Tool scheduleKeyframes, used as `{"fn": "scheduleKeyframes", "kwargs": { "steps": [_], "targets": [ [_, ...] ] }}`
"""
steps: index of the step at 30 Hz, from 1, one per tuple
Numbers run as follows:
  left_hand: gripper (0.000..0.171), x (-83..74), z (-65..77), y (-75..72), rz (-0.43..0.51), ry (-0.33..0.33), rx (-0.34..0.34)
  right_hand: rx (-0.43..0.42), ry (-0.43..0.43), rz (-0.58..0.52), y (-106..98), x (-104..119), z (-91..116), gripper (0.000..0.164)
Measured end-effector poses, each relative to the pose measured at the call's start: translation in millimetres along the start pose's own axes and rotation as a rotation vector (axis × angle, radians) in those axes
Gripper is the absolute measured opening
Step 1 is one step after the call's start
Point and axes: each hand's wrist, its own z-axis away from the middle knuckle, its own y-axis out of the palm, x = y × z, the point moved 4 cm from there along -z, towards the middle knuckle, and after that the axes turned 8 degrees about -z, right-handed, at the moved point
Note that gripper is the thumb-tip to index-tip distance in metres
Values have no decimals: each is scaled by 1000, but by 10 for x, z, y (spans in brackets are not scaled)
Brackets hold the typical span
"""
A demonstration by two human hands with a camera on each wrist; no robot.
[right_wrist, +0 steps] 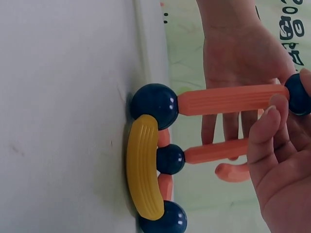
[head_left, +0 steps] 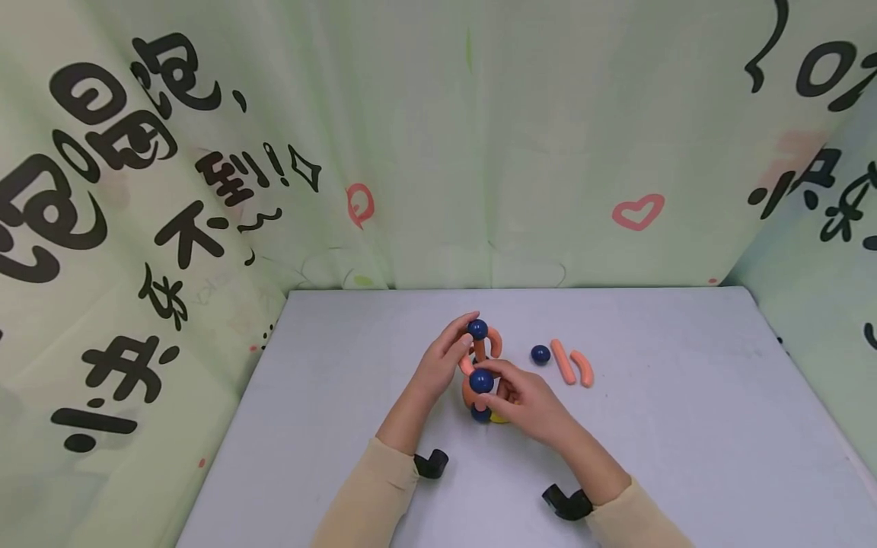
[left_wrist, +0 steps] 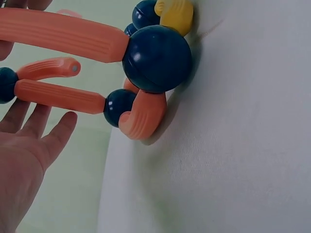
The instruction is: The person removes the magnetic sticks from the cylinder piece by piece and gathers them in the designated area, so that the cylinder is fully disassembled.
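Observation:
A frame of orange rods and blue balls stands on the table between the hands. My left hand (head_left: 438,369) is at its far left side, thumb and forefinger around a blue ball (head_left: 477,329) atop an orange rod (left_wrist: 60,96); its other fingers stretch out behind the rods. The right hand (head_left: 530,399) pinches a nearer blue ball (head_left: 482,380), which tops another upright orange rod (right_wrist: 228,100). Low on the frame, a curved yellow piece (right_wrist: 143,167) joins two balls at table level. A curved orange piece (head_left: 495,342) sticks out from the far ball.
Right of the frame lie a loose blue ball (head_left: 540,355), a straight orange rod (head_left: 563,361) and a curved orange piece (head_left: 582,369). The white table (head_left: 685,426) ends at printed curtains (head_left: 534,152) behind and at the sides.

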Motion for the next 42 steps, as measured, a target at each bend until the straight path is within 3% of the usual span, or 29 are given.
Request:
{"fn": "scheduleKeyframes", "kwargs": {
  "steps": [9, 14, 23, 32, 37, 42],
  "targets": [
    [43, 8, 52, 1, -61, -48, -30, 77, -27, -99, -83, -70, 24, 38],
    [41, 0, 102, 4, -73, -51, -33, 150, -17, -230, -118, -105, 51, 41],
    [42, -28, 225, 9, -82, 76, -58, 319, -13, -413, -231, -192, 69, 47],
    [42, -24, 314, 22, -68, 116, -63, 486, -16, -566, -336, -220, 40, 47],
    [43, -23, 360, 26, -56, 159, -75, 528, -29, -572, -388, -234, 24, 50],
    [43, -37, 404, 33, -59, 152, -79, 557, -60, -566, -437, -242, 2, 47]
  ]
}}
